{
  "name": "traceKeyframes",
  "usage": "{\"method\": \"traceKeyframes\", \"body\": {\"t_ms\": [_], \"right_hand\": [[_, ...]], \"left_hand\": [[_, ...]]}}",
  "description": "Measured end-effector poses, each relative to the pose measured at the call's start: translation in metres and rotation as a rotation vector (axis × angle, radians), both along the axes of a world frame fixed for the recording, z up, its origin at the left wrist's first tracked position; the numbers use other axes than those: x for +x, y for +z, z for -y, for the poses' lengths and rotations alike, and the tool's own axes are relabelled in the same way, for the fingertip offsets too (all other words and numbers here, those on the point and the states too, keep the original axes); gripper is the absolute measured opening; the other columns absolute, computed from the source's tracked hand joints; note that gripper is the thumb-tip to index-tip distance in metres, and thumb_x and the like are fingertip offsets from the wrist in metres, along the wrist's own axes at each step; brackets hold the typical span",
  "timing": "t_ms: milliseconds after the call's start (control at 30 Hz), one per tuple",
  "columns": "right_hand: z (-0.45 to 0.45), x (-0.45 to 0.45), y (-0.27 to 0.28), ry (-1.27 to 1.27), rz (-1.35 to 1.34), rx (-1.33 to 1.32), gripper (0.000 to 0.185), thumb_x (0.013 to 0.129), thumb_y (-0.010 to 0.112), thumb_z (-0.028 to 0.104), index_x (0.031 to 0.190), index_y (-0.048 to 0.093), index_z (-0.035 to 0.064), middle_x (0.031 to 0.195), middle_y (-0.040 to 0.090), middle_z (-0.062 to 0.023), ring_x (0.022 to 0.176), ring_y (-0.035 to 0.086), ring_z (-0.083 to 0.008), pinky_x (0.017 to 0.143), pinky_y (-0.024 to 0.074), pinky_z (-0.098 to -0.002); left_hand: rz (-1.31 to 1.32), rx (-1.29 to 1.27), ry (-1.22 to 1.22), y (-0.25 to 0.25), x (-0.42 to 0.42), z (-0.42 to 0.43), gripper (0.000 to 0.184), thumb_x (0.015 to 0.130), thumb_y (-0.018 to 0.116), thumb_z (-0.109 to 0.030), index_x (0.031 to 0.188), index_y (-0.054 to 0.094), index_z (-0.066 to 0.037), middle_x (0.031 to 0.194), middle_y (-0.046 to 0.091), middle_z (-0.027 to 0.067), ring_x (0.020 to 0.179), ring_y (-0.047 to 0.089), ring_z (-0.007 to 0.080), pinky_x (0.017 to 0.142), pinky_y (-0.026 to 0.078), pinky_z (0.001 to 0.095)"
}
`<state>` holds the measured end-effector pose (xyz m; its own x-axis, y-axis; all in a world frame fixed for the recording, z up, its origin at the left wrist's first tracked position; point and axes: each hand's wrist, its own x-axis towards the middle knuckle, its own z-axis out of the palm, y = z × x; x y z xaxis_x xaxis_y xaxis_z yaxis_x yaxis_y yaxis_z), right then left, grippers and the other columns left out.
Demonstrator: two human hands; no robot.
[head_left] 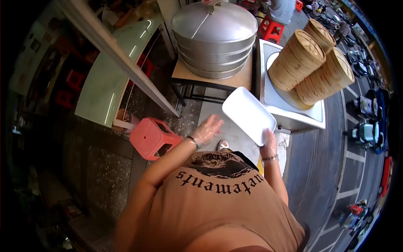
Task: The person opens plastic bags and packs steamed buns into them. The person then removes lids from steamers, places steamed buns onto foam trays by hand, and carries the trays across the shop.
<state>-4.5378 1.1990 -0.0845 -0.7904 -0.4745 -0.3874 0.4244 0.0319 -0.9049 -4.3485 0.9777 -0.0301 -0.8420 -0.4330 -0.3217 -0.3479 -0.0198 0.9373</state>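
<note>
A white rectangular plastic tray (248,112) is held tilted in front of my body, its inside bare. My right hand (270,147) grips the tray's near right corner. To the left of the tray, and apart from it, my left hand (208,130) is held out with its fingers extended and nothing in it. Both hands wear thin clear plastic gloves. Beyond the tray, a large metal steamer (215,42) with a domed lid sits on a wooden-topped table (239,77).
Tall stacks of bamboo steamers (298,59) stand on a metal-topped unit (275,50) at the right. A red plastic stool (147,138) is by my left arm. A slanting pole (126,63) rises beside a pale-topped table (113,71). Parked scooters (363,130) line the road.
</note>
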Motion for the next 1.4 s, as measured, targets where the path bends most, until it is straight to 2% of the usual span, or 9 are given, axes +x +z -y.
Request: {"method": "traceKeyframes", "body": {"t_ms": [67,300,333,467,633,733,867,1000,1400], "right_hand": [[0.058,-0.045,-0.006,0.069,-1.237,0.389,0.033,0.087,0.055,0.032,0.106,0.053,0.0052,0.09,0.06,-0.0053,0.078,0.059,-0.0178,0.062,0.0482,-0.0286],[0.198,-0.116,0.046,-0.315,0.198,-0.403,0.032,0.092,0.049,0.027,0.112,0.056,0.0034,0.098,0.063,-0.0063,0.085,0.061,-0.014,0.066,0.0486,-0.0271],[0.177,-0.134,-0.015,-0.126,-0.585,0.166,0.037,0.094,0.045,0.028,0.114,0.055,-0.0007,0.1,0.063,-0.0079,0.088,0.061,-0.0148,0.07,0.0485,-0.0277],[0.202,-0.117,0.048,-0.304,-0.455,0.384,0.045,0.096,0.039,0.032,0.11,0.058,-0.0064,0.102,0.063,-0.0197,0.094,0.06,-0.0296,0.081,0.0474,-0.0385],[0.218,-0.126,0.063,-0.511,-0.224,0.22,0.048,0.096,0.037,0.034,0.114,0.054,-0.0067,0.103,0.06,-0.0159,0.093,0.058,-0.0223,0.078,0.0469,-0.0343],[0.183,-0.139,0.054,-0.102,-1.317,1.065,0.044,0.098,0.036,0.03,0.113,0.053,-0.0065,0.101,0.058,-0.0201,0.093,0.058,-0.0277,0.081,0.0457,-0.035],[0.18,-0.187,0.06,-0.184,-1.192,0.807,0.047,0.082,0.063,0.001,0.126,0.045,0.0006,0.103,0.061,-0.0193,0.091,0.059,-0.0332,0.074,0.0504,-0.0411],[0.205,-0.229,0.1,-0.524,-0.265,0.163,0.044,0.091,0.054,0.034,0.118,0.052,-0.0008,0.099,0.059,-0.0115,0.088,0.057,-0.0208,0.074,0.0467,-0.0307],[0.366,-0.312,0.083,0.37,-0.038,0.037,0.03,0.094,0.049,0.033,0.102,0.056,0.0051,0.075,0.055,0.0007,0.061,0.049,-0.0079,0.052,0.0422,-0.0237]], "left_hand": [[-0.024,-0.068,0.099,0.013,-0.031,0.063,0.048,0.096,0.046,-0.036,0.13,0.038,-0.004,0.102,0.057,0.0075,0.089,0.057,0.0148,0.072,0.049,0.0297],[-0.24,-0.625,0.189,0.109,-0.206,0.368,0.049,0.091,0.053,-0.038,0.126,0.045,-0.004,0.116,0.056,0.0109,0.103,0.054,0.021,0.087,0.044,0.0326],[-0.246,-0.705,0.111,0.115,-0.244,0.401,0.054,0.09,0.054,-0.041,0.128,0.044,-0.004,0.122,0.054,0.0151,0.11,0.053,0.0252,0.091,0.044,0.0345],[0.068,-1.164,0.07,0.128,-0.39,0.462,0.063,0.084,0.057,-0.039,0.132,0.039,-0.004,0.132,0.046,0.0209,0.122,0.044,0.0347,0.097,0.041,0.0392],[0.465,-1.448,-0.139,0.113,-0.466,0.5,0.056,0.087,0.046,-0.025,0.137,0.036,-0.003,0.133,0.046,0.0194,0.125,0.04,0.0342,0.097,0.041,0.0393],[0.463,-1.332,-0.241,0.11,-0.463,0.513,0.069,0.077,0.065,-0.033,0.13,0.038,0.004,0.125,0.051,0.0248,0.116,0.051,0.0378,0.095,0.043,0.0426],[0.453,-1.212,-0.191,0.135,-0.447,0.513,0.057,0.078,0.064,-0.029,0.121,0.047,0.004,0.114,0.057,0.027,0.111,0.054,0.0364,0.092,0.045,0.0405],[0.523,-1.24,-0.265,0.176,-0.424,0.538,0.047,0.079,0.048,-0.011,0.124,0.047,0.001,0.118,0.055,0.025,0.112,0.053,0.037,0.094,0.043,0.0423],[0.481,-0.767,0.649,0.339,-0.232,0.648,0.042,0.085,0.05,-0.019,0.126,0.051,-0.008,0.101,0.061,0.0098,0.087,0.058,0.0204,0.075,0.047,0.0347]]}}
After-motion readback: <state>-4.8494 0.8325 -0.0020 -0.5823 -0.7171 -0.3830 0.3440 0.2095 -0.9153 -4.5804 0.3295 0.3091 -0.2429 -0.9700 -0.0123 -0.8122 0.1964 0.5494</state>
